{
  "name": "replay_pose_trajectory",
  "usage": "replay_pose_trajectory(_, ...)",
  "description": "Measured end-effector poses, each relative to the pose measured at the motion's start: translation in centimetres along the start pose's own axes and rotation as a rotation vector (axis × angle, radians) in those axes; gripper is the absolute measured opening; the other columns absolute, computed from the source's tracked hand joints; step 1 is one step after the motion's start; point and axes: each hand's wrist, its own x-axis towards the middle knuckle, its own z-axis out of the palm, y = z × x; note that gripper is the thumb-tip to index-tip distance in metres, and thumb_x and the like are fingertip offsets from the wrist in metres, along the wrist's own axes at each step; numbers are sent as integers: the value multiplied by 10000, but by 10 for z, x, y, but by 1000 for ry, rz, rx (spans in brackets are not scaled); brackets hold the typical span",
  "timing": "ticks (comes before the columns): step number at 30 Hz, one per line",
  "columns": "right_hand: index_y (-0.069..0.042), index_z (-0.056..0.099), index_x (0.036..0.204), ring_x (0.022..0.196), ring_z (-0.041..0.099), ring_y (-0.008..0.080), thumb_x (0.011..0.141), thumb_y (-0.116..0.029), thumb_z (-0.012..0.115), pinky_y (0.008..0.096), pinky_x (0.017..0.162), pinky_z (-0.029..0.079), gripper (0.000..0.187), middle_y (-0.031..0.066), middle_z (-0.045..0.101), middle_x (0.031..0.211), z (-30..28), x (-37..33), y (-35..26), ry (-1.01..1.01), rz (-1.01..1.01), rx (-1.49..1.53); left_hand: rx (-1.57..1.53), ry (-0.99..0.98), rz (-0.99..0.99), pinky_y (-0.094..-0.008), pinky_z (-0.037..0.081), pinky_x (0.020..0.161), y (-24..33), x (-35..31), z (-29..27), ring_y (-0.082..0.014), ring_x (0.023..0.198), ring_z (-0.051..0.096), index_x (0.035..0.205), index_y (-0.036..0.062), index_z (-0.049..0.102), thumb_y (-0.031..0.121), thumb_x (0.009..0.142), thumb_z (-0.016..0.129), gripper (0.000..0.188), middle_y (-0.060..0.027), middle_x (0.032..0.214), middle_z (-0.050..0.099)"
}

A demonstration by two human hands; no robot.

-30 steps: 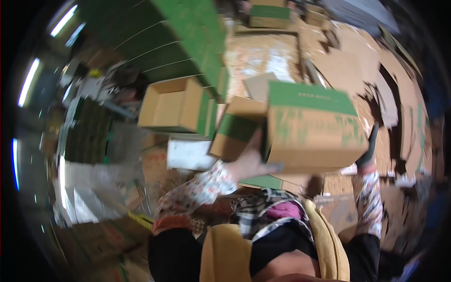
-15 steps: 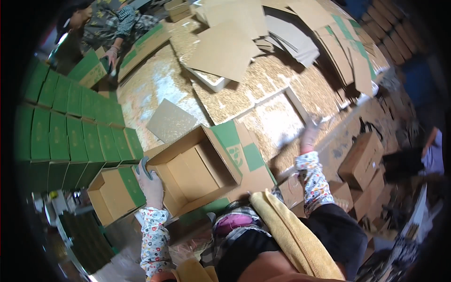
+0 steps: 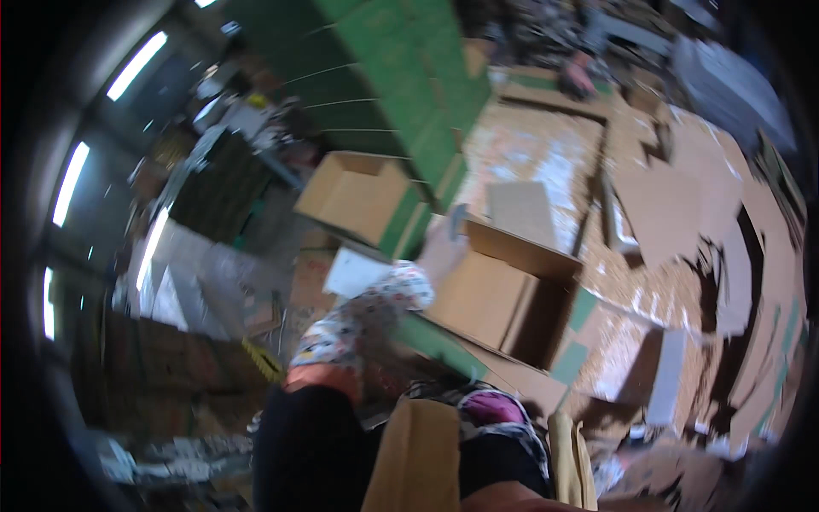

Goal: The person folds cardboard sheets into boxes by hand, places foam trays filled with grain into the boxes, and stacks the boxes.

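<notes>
An open cardboard box (image 3: 478, 294) with green printing stands tilted in front of me, its inside facing up and bare brown. My left hand (image 3: 446, 247), smeared by motion and with grey glove fingertips, is closed at its left wall near the far corner. The flowered sleeve (image 3: 367, 311) of that arm comes in from the lower left. Just left of the hand is a smaller open box (image 3: 354, 200) with a green side. My right hand does not show. A flat grey-brown panel (image 3: 520, 213) lies beyond the big box.
Stacked green boxes (image 3: 409, 94) rise at the far left. Flat cardboard sheets (image 3: 665, 200) lie on the wood-chip-covered table at right. A pale strip (image 3: 667, 375) stands near the right side. Another person's gloved hand (image 3: 578, 77) is at the far edge.
The view has swung left, so the boxes and table sit further right in it. My left hand stays at the box's left wall. My right hand has gone out of view.
</notes>
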Motion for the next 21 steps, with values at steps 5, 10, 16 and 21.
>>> replay_pose_trajectory(5, -108, 559, 1122, 907, 591, 332, 876, -235, 565, 487, 779, 517, 277, 157, 593, 1058, -55, 5, 37, -10, -41, -303, -379, -341, -502, -341, 399, 630, 13, 40, 26, -189, 730, 482, 939, 49, 568, 145, 827, 589, 149, -101, 839, 504)
replay_pose_trajectory(10, -106, 573, 1007, 928, 547, 325, 874, -228, 552, 531, 836, 480, 181, 112, 565, 945, 31, 34, 104, 55, 179, 293, -269, -14, 83, -209, 295, 421, -80, 49, -21, -44, 480, 387, 1318, 65, 463, 9, 824, 530, 502, 42, 641, 464)
replay_pose_trajectory(16, -111, 504, 1207, 924, 631, 294, 889, -313, 634, 415, 748, 546, 399, 120, 596, 1020, -24, 85, 55, 273, -147, -57, -489, -204, -7, -203, 406, 577, 12, 24, 47, -72, 670, 495, 1363, 65, 416, -79, 816, 493, 570, -80, 1167, 537)
replay_pose_trajectory(21, 3, 544, 1206, 960, 630, 285, 816, -149, 712, 371, 845, 522, 451, 157, 642, 1027, 36, -36, 34, -187, -208, -469, -478, -94, -33, -276, 397, 939, -15, 26, 14, -185, 1153, 486, 1375, 32, 390, -87, 815, 501, 583, -124, 1347, 454)
